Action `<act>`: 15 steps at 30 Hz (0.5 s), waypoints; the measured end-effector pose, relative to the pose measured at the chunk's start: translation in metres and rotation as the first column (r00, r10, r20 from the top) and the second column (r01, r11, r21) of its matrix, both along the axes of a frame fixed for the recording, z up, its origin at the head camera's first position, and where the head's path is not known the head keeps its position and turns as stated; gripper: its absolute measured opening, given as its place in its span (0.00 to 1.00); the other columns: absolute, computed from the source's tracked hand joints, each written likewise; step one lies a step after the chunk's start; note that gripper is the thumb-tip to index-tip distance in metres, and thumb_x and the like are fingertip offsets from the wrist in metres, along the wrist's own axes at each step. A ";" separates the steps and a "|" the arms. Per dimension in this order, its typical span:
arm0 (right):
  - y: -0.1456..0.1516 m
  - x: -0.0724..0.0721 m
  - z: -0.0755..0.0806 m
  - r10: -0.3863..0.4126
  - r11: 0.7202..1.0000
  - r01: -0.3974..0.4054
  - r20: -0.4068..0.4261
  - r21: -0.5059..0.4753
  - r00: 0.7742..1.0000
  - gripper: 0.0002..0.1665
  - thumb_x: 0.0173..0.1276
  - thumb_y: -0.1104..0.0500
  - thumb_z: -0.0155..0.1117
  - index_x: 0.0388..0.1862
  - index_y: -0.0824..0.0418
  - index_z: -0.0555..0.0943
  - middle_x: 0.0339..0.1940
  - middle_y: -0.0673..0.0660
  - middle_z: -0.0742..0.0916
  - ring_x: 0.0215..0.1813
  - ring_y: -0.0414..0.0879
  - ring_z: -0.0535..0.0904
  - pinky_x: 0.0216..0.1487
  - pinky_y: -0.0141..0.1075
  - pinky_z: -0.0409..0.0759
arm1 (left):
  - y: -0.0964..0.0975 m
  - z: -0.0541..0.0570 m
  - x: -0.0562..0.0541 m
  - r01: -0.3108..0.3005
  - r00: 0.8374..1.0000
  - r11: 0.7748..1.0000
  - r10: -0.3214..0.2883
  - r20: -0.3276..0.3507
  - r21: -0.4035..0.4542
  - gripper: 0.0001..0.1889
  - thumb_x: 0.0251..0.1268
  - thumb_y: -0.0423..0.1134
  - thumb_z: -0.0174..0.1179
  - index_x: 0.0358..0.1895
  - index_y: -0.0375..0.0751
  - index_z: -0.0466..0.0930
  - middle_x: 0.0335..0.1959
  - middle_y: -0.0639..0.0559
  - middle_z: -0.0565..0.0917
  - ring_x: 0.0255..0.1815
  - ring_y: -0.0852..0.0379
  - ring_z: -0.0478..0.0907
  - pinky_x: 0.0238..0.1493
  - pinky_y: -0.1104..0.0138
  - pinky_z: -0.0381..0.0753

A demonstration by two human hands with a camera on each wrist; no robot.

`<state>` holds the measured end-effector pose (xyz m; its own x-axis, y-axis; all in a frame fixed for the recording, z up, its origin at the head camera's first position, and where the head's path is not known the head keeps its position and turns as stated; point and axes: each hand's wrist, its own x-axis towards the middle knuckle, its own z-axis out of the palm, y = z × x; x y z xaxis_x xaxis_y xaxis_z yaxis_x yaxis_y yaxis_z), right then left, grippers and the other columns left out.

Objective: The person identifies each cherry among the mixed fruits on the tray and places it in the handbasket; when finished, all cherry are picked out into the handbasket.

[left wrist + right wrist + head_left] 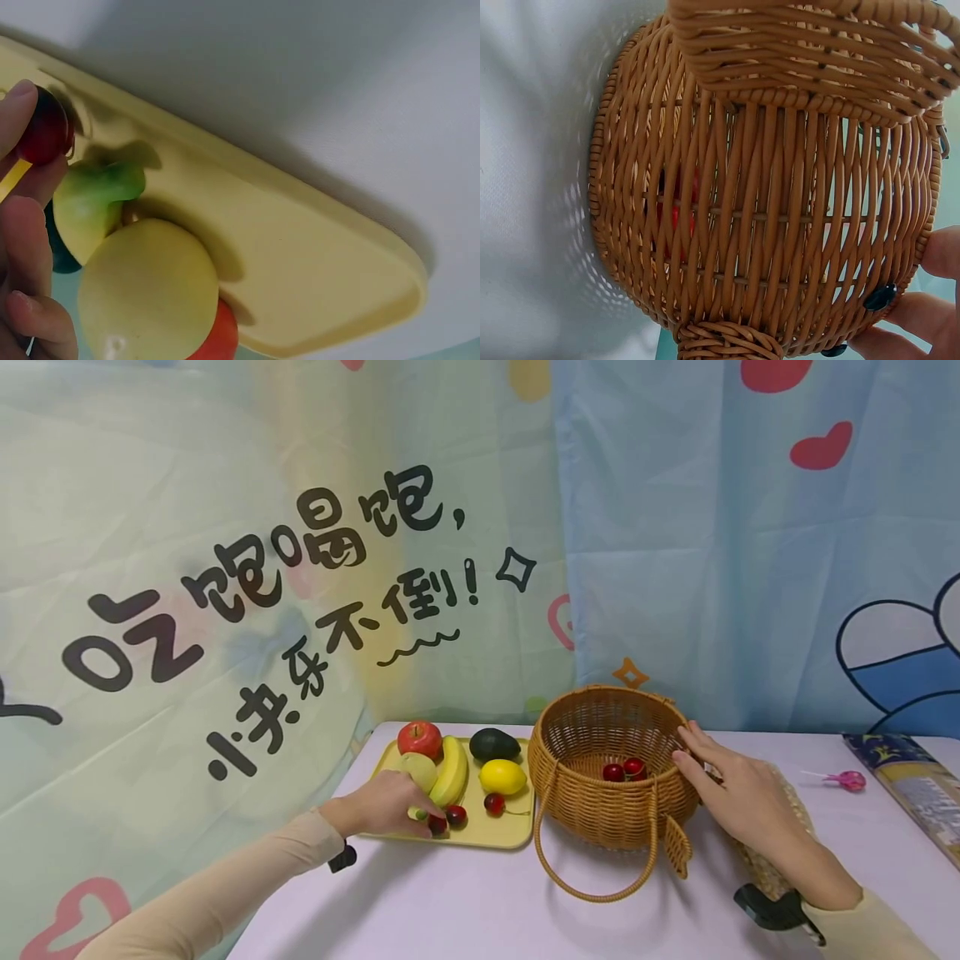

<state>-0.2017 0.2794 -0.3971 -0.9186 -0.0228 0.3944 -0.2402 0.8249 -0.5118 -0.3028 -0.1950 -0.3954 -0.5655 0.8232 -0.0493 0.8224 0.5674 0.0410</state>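
Observation:
At the near left edge of a yellow tray (480, 837), my left hand (390, 802) pinches a dark red cherry (46, 127) between thumb and fingertip. Two more cherries lie close by, one beside the hand (456, 816) and one with a stem (494, 804). A banana (450, 772), a pale yellow-green round fruit (148, 289), a red apple (420, 740), a lemon (502, 777) and an avocado (494, 745) share the tray. My right hand (742, 793) rests with extended fingers against the rim of a wicker basket (600, 810), which has cherries (624, 770) inside.
The basket's handle (596, 900) hangs down in front over the white table (450, 910). Partly under the right forearm lies a woven straw-coloured thing (761, 868). Further right are a pink lollipop (849, 780) and a printed package (911, 785). A printed curtain (645, 527) hangs behind.

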 end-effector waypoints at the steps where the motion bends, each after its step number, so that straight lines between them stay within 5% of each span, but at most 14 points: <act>1: 0.000 0.000 0.000 -0.001 1.000 0.001 0.001 -0.001 1.000 0.36 0.83 0.42 0.49 0.77 0.64 0.68 0.77 0.70 0.70 0.69 0.79 0.67 0.60 0.73 0.68 | 0.000 0.001 0.000 0.002 1.000 1.000 -0.002 0.013 0.012 0.15 0.58 0.48 0.76 0.49 0.58 0.92 0.29 0.63 0.89 0.23 0.68 0.66 0.27 0.76 0.60; 10: 0.000 0.000 -0.001 -0.002 1.000 0.002 -0.006 -0.006 1.000 0.36 0.82 0.42 0.50 0.77 0.65 0.68 0.76 0.70 0.70 0.69 0.79 0.68 0.59 0.73 0.69 | 0.003 0.020 0.003 0.010 1.000 0.997 -0.010 0.000 0.076 0.16 0.57 0.49 0.76 0.49 0.56 0.92 0.37 0.64 0.92 0.31 0.67 0.78 0.32 0.76 0.72; 15: 0.000 -0.001 -0.001 -0.004 1.000 0.004 -0.002 -0.010 1.000 0.36 0.82 0.42 0.50 0.77 0.65 0.68 0.76 0.70 0.70 0.70 0.79 0.68 0.61 0.73 0.68 | 0.009 0.038 0.004 -0.005 1.000 0.994 0.007 -0.011 0.111 0.15 0.57 0.49 0.77 0.48 0.57 0.92 0.35 0.64 0.92 0.23 0.71 0.71 0.25 0.75 0.66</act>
